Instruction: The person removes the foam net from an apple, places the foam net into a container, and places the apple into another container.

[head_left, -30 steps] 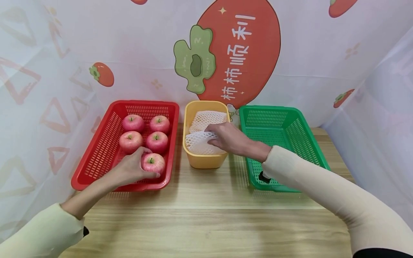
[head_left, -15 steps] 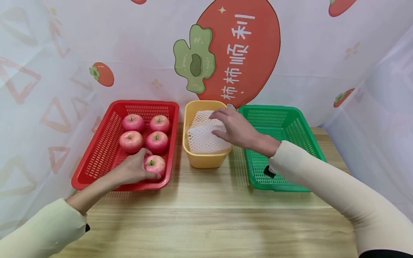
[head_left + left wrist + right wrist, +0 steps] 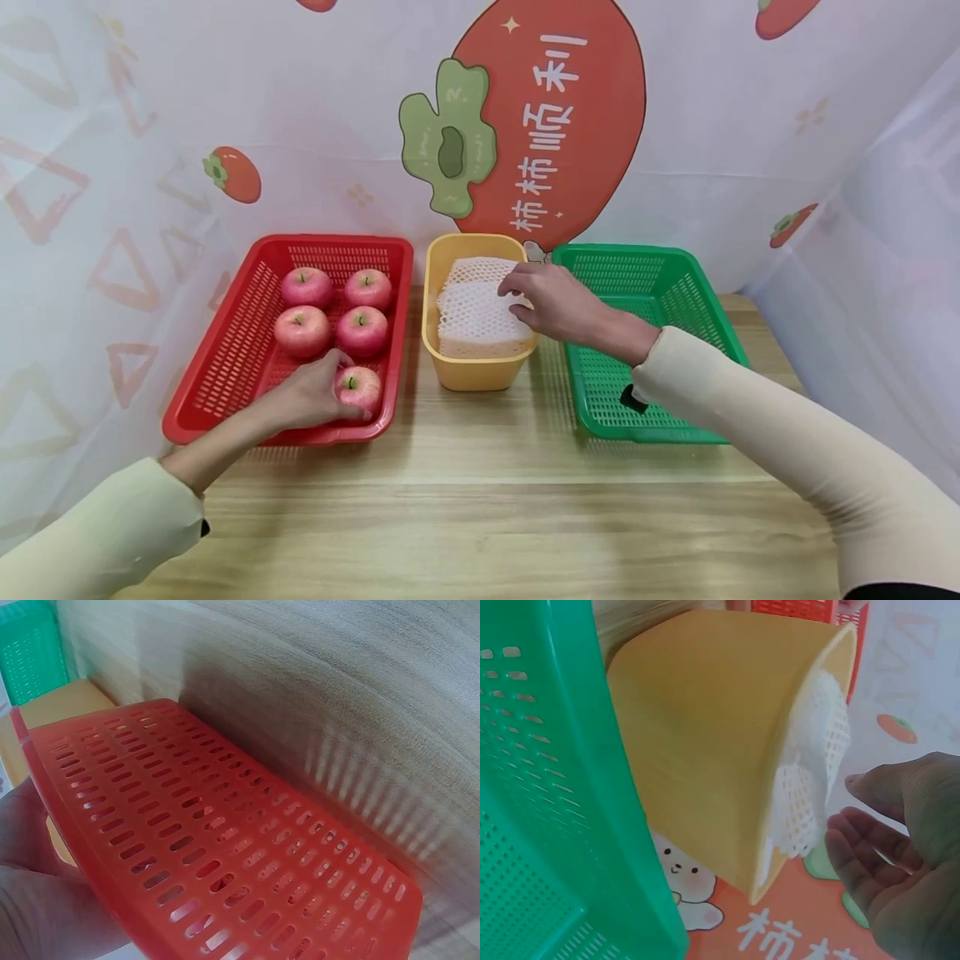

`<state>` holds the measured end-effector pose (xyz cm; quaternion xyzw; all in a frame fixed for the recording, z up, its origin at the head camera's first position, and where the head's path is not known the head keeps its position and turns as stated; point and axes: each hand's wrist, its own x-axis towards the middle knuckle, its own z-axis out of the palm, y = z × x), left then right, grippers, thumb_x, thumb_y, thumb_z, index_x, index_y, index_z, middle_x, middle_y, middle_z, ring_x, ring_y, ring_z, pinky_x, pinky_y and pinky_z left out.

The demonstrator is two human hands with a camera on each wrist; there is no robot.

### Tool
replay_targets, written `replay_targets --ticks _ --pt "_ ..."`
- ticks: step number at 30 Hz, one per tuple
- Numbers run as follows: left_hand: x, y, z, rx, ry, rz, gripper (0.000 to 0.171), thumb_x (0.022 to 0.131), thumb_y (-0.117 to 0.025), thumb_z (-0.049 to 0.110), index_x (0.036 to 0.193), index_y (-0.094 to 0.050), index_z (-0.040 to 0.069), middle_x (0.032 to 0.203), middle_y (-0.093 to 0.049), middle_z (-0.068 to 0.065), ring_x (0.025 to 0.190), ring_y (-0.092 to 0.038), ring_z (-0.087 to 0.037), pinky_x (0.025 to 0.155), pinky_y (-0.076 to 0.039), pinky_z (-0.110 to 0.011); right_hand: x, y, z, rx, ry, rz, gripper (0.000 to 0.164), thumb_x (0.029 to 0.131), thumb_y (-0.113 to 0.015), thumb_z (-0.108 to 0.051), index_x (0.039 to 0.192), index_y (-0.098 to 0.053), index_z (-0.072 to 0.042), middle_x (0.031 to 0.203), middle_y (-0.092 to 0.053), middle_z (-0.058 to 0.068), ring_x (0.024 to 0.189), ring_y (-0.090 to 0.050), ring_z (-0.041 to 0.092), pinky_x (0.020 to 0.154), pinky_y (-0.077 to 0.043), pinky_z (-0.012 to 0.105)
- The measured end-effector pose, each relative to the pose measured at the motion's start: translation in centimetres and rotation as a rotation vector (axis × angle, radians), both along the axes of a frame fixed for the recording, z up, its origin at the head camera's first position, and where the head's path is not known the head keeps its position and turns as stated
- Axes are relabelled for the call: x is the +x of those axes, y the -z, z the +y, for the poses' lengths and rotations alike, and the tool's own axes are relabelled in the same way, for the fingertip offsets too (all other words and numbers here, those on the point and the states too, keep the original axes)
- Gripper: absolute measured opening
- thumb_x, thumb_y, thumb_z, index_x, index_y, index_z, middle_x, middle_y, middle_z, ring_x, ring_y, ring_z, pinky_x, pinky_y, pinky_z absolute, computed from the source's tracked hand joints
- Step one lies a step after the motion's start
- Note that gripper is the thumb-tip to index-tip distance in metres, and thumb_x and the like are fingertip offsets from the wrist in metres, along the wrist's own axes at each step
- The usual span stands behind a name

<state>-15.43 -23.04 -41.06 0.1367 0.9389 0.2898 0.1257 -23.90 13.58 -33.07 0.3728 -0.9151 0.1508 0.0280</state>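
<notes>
My left hand (image 3: 311,393) grips the front apple (image 3: 358,390) in the red basket (image 3: 176,421), with thumb and fingers around its sides. Behind it, several more pink-red apples (image 3: 302,331) sit upright in the same basket. Over the right rim of the yellow bin (image 3: 480,375) hovers my right hand (image 3: 566,307), fingers loosely bent and holding nothing. White foam fruit nets (image 3: 480,312) fill the bin's top. In the right wrist view a gap shows between the right fingertips and the nets (image 3: 802,795). The left wrist view shows mostly the basket's slotted wall (image 3: 187,817), which hides the held apple's outline.
A green basket (image 3: 637,433) stands right of the yellow bin, under my right forearm. All three containers stand on a wooden table (image 3: 480,517). A white printed cloth (image 3: 315,183) hangs behind and at both sides.
My right hand has let go of the foam nets and drawn back a little up and to the right. The nets now lie flatter in the bin. The left hand stays on the apple.
</notes>
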Motion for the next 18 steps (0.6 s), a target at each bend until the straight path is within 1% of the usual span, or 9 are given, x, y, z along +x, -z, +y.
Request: replay_targets --ticks 8,14,18 --pt "0.1 0.5 -0.2 0.000 0.019 0.007 0.062 0.076 -0.092 0.028 0.114 -0.050 0.002 0.090 -0.062 -0.008 0.085 -0.057 -0.025 0.075 -0.047 -0.039 -0.5 1.1 -0.7 0.053 -0.019 -0.064 0.031 0.091 -0.081 -0.003 0.121 -0.075 0.000 0.117 -0.075 0.015 0.102 -0.073 0.028 0.088 -0.062 0.041" --pt "0.0 0.8 -0.2 -0.013 0.031 0.011 0.061 0.076 -0.092 0.026 0.114 -0.051 0.001 0.088 -0.060 -0.007 0.083 -0.055 -0.024 0.073 -0.046 -0.039 -1.1 1.8 -1.5 0.095 -0.019 -0.146 0.031 0.095 -0.073 -0.001 0.126 -0.074 -0.002 0.122 -0.076 0.013 0.109 -0.073 0.027 0.093 -0.062 0.039" --pt "-0.1 0.7 -0.2 -0.008 0.042 0.007 0.062 0.076 -0.092 0.024 0.114 -0.050 -0.001 0.088 -0.059 -0.008 0.083 -0.054 -0.025 0.073 -0.046 -0.040 -1.3 2.1 -2.0 0.125 -0.010 -0.169 0.032 0.096 -0.073 -0.004 0.128 -0.073 -0.003 0.124 -0.076 0.012 0.110 -0.073 0.025 0.096 -0.061 0.039"
